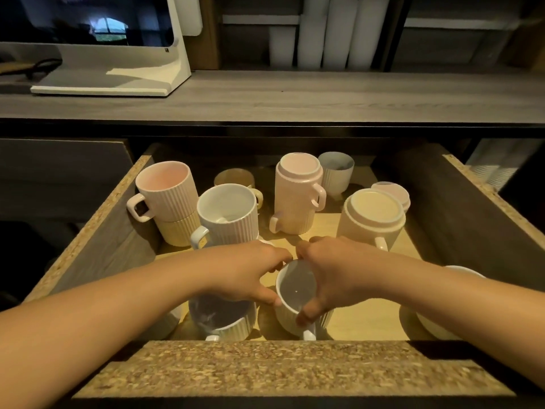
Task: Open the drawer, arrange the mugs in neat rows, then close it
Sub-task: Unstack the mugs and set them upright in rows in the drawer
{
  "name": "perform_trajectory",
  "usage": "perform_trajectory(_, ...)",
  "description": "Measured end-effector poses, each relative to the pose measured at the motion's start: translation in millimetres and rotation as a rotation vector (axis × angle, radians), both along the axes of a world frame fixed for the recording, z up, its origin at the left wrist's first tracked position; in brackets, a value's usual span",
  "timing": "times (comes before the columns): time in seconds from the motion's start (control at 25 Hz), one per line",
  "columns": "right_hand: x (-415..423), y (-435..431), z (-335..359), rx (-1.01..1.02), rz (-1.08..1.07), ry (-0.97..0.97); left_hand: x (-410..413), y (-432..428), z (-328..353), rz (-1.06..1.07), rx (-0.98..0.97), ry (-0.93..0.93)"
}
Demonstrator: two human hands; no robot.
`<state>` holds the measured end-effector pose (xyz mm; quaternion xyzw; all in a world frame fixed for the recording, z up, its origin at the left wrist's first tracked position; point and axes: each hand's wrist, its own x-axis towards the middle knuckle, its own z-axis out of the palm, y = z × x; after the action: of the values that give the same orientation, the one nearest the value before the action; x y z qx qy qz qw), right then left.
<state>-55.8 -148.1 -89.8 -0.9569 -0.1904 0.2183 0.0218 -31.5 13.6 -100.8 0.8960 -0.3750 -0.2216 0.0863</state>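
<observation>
The drawer (292,367) stands pulled open below me, full of several ribbed mugs. Both my hands grip one upright white mug (296,293) near the drawer's front: my right hand (330,276) wraps its right side, my left hand (250,273) pinches its left rim. Under my left wrist sits a grey-white mug (224,320). Behind are a pink mug stacked on a cream one (165,190), a white mug (227,214), an upside-down pink stack (298,193) and an upside-down cream mug (371,222).
More mugs stand at the drawer's back (336,169) and a white one at the right front (436,320). A grey wooden counter (295,95) above holds a white screen stand (118,69). White cup stacks (324,31) stand on the shelf behind.
</observation>
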Motion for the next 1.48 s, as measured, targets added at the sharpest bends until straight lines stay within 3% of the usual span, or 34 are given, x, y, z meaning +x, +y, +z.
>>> perform_trajectory(0.48, -6, -3, 16, -0.076, 0.053, 0.057, -8, -5, 5, -0.031, 0.047, 0.021)
perform_trajectory(0.68, 8, -28, 54, 0.130, -0.032, -0.268, -1, -17, 33, 0.010, -0.022, -0.107)
perform_trajectory(0.8, 20, -50, 70, 0.036, -0.097, -0.378, 9, -34, 47, 0.028, -0.058, -0.180)
perform_trajectory(0.92, 36, -71, 70, -0.080, -0.225, -0.366, 25, -61, 47, 0.046, -0.070, -0.262)
perform_trajectory(1.16, 40, -75, 46, -0.019, -0.303, -0.235, 42, -88, 24, 0.088, -0.123, -0.135)
perform_trajectory(1.48, 36, -76, 34, 0.013, -0.304, -0.256, 39, -73, 1, 0.112, -0.199, -0.033)
